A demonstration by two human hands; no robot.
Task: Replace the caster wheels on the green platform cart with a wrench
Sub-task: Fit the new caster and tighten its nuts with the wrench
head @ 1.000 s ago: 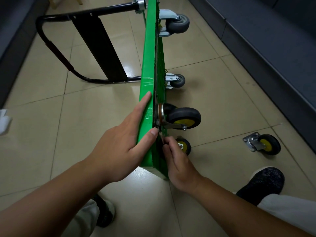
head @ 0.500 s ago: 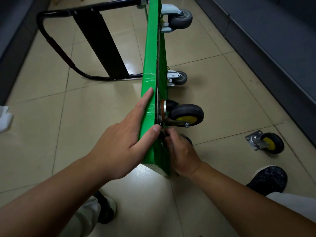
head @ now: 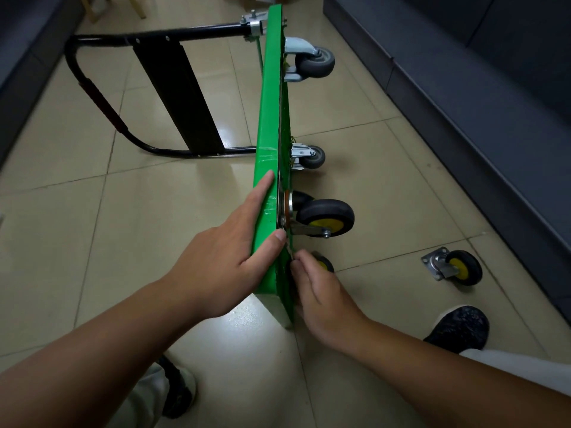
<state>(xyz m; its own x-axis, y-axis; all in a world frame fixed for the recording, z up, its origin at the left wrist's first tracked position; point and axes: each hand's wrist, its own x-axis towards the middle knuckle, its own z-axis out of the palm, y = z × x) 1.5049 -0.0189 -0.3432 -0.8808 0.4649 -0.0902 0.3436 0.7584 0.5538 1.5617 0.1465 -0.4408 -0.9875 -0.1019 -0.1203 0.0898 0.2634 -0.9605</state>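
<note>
- While left hand [head: 228, 257] stays pressed flat, fingers straight, on the green platform cart [head: 268, 143], more of lower caster [head: 323, 264] is exposed than 0.5 s ago.
- Cart is stood on edge on tiled floor [head: 92, 242]; loose caster [head: 452, 267] is left well apart.
- Right hand [head: 321, 298] fingertips are bunched at the underside; what is pinched cannot be told.

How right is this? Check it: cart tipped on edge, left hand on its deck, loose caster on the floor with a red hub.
One slip: the head view shows the loose caster has a yellow hub, not red. The cart is tipped on edge, left hand on its deck.
</note>
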